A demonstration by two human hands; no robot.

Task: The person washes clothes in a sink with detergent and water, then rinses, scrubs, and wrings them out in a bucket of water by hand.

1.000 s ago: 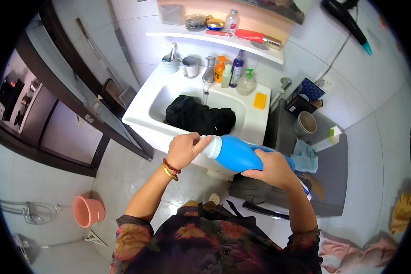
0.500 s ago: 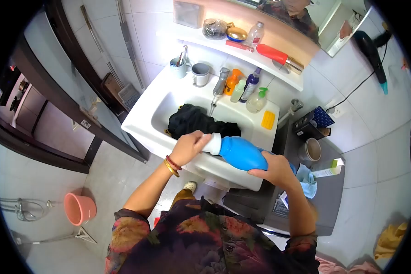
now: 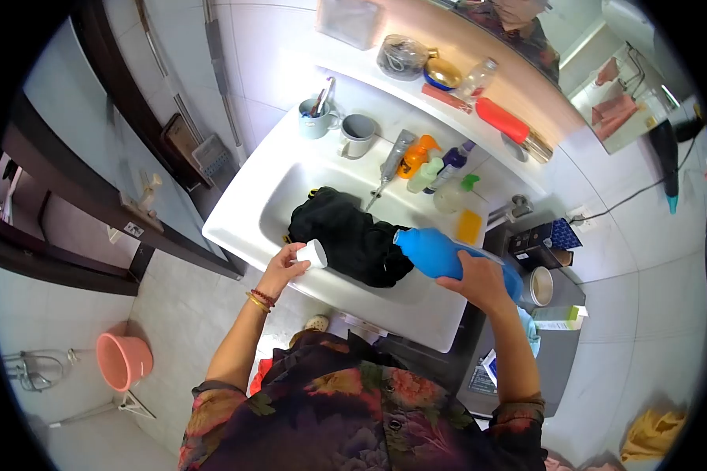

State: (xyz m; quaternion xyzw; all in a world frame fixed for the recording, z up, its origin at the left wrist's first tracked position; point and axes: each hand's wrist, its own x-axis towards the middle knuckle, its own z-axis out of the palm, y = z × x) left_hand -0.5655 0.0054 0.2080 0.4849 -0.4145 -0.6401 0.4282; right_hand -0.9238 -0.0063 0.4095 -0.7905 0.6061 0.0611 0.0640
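My left hand (image 3: 281, 271) pinches a white bottle cap (image 3: 313, 254) over the front rim of the sink (image 3: 247, 226). In my right hand (image 3: 479, 279) is a blue plastic bottle (image 3: 432, 253), tilted with its uncapped neck pointing left over the basin. Dark wet-looking clothing (image 3: 349, 235) lies bunched in the sink, below and between the cap and the bottle's mouth. No liquid can be seen coming from the bottle. The faucet (image 3: 393, 161) reaches over the basin behind the clothing.
Behind the basin stand a toothbrush cup (image 3: 314, 119), a grey mug (image 3: 357, 135) and several pump bottles (image 3: 418, 155). A yellow soap bar (image 3: 469, 227) sits at the right corner. To the right is a grey appliance top (image 3: 558, 361) with boxes. A pink bucket (image 3: 126, 361) stands lower left.
The white cap has come off the blue bottle. My left hand has moved left and down with it, while my right hand has shifted slightly right with the bottle.
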